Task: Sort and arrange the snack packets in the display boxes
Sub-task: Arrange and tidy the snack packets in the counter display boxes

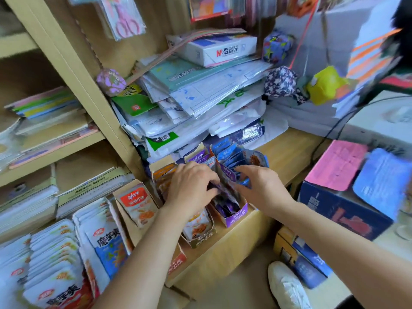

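On the carton's [223, 253] right front corner, the purple display box [236, 217] runs lengthwise away from you. Its purple packets [225, 198] stand between your hands: left hand [191, 186] grips them with curled fingers, right hand [260, 186] presses straight-fingered against their right side.

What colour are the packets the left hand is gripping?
Purple packets, head view.
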Motion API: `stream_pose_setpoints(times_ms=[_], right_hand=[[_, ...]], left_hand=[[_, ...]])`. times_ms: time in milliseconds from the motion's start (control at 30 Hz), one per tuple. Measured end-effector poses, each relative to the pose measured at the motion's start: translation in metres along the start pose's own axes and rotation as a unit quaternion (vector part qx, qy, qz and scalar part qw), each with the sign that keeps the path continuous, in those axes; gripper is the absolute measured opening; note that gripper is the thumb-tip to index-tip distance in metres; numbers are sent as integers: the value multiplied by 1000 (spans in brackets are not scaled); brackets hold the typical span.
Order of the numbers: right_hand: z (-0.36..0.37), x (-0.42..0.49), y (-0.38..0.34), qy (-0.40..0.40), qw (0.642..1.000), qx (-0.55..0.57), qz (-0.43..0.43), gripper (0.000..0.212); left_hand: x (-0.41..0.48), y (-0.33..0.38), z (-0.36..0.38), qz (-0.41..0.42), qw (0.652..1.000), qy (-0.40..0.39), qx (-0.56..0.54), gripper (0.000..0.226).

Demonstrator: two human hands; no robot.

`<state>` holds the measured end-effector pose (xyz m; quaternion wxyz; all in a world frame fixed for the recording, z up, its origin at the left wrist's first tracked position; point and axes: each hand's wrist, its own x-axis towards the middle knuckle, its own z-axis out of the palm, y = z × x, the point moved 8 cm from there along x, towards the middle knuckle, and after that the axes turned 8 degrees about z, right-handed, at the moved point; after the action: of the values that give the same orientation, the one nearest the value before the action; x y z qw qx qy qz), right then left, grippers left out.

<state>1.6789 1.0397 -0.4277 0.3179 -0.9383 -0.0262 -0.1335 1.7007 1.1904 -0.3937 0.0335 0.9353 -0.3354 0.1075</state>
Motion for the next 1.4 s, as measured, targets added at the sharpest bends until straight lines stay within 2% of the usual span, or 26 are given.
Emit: stream_pose_setpoints(times_ms=[100,167,333,533,633,700,767,867,967,1100,1200,1267,1400], right_hand=[[4,12,6,-2,1000,-8,21,13],[3,20,9,5,999,19,42,6],[-11,32,4,39,987,123,91,8],[-28,39,6,36,953,270,132,9],[-39,39,10,64,938,308,145,7],[-43,41,13,84,914,363,161,8],[-42,45,14,91,882,430,171,10],[-38,52,10,79,866,464,169,9],[-28,57,5,48,876,452,158,9],[-10,60,-12,-37,912,393,115,6],[-2,57,-24,-87,942,318,68,18],[0,56,-24,-84,959,266,56,18],[-11,56,-18,-22,982,181,44,7]], left_hand=[[9,-10,-8,-20,998,59,-30,20],[11,-17,-14,-36,993,95,-58,20],[7,-34,-21,-86,980,134,-121,17],[0,-44,-11,-97,982,128,-95,20],[1,-52,-12,-88,978,144,-119,18],[-2,-62,-12,-109,965,161,-178,16],[-8,-73,-14,-143,936,196,-255,9],[-16,-86,-24,-159,901,268,-301,12],[-17,-94,-24,-150,889,271,-338,13],[-14,-84,-17,-134,898,243,-341,15],[-14,-74,-17,-130,903,255,-320,12],[-13,-69,-17,-122,904,254,-323,15],[-9,-72,-17,-114,902,226,-351,16]])
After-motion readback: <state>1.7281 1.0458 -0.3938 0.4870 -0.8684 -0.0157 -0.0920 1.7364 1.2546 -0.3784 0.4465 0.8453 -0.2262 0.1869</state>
